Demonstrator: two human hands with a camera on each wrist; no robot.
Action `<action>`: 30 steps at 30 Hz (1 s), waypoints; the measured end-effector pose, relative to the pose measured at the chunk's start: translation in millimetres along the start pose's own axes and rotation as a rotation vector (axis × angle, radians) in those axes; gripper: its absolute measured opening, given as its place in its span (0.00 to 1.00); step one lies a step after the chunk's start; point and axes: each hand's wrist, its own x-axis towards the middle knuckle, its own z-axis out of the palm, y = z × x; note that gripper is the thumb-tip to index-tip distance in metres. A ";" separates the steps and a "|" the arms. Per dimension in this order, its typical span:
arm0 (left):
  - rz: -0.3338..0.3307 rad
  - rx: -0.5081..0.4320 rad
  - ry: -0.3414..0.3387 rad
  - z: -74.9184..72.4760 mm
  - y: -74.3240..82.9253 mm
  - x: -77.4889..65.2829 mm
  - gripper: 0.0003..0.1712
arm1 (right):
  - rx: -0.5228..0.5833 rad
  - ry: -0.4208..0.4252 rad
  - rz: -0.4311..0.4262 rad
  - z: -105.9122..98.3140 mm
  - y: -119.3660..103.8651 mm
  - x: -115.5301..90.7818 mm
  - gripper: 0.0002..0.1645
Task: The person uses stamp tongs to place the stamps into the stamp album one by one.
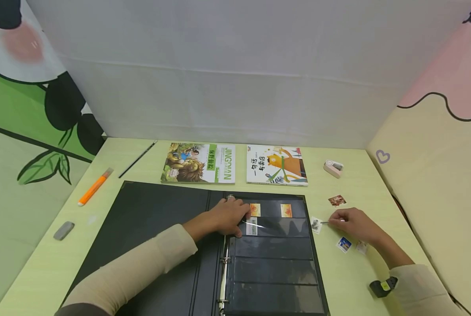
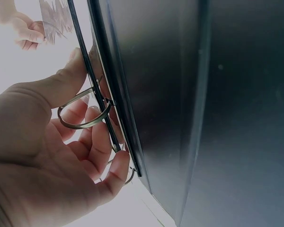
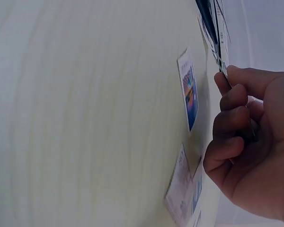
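Well, a probably stiff stamp album [image 1: 207,281] lies under the loosely spread left hand [image 1: 228,216]. Toward the desk's [image 1: 361,184] right edge, the right hand [image 1: 355,224] pinches tweezers [image 1: 325,222] at a likely flimsy stamp [image 1: 316,225], best taken by its margin.

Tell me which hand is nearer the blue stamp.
The right hand: it is just beyond the blue stamp. The left hand is well to the stamp's left, over at the album page.
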 end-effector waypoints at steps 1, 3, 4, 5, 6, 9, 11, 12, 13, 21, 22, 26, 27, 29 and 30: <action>0.000 0.001 0.000 0.0 0.2 0.1 0.24 | 0.001 -0.001 -0.006 0.6 0.5 0.6 0.08; 0.001 0.000 0.001 0.0 0.6 0.3 0.24 | 0.001 0.002 -0.020 0.4 0.9 1.3 0.07; 0.002 -0.001 0.001 -0.1 0.7 0.5 0.24 | -0.005 0.009 -0.025 -0.7 1.0 1.4 0.07; 0.003 -0.002 0.001 0.0 0.9 0.7 0.24 | -0.011 0.019 -0.030 -2.4 0.8 1.3 0.07; 0.004 -0.002 0.001 0.0 1.0 0.9 0.24 | -0.015 0.031 -0.031 -4.9 0.7 1.4 0.07; 0.005 -0.002 -0.003 -0.2 0.9 1.3 0.24 | -0.018 0.080 -0.025 -16.8 -2.6 1.9 0.10; 0.003 0.000 -0.007 -0.3 0.5 1.6 0.24 | 0.014 0.103 -0.005 -26.5 -7.7 3.3 0.14; 0.003 0.001 -0.008 -0.2 0.4 1.7 0.24 | 0.037 0.107 0.006 -30.9 -11.1 4.4 0.16; 0.001 0.001 -0.009 0.0 0.2 1.8 0.24 | 0.059 0.107 0.009 -34.5 -15.4 5.9 0.18; 0.000 -0.001 -0.009 0.6 -1.6 1.0 0.24 | 0.098 0.086 -0.071 -17.9 -56.4 40.3 0.15; 0.002 -0.002 -0.006 0.7 -1.5 1.0 0.23 | 0.082 0.087 -0.099 -12.3 -61.0 45.4 0.14; 0.009 -0.002 0.006 1.6 -0.9 1.0 0.23 | 0.012 0.062 -0.210 8.3 -77.4 61.1 0.08; 0.008 -0.001 0.007 2.1 -0.7 1.1 0.23 | 0.005 0.038 -0.236 12.4 -80.8 63.5 0.07; 0.006 0.004 0.008 2.9 -0.4 1.0 0.23 | -0.015 -0.019 -0.293 19.0 -86.4 66.8 0.06; 0.005 0.006 0.007 2.9 -0.3 0.9 0.23 | -0.019 -0.054 -0.326 21.3 -88.3 67.9 0.06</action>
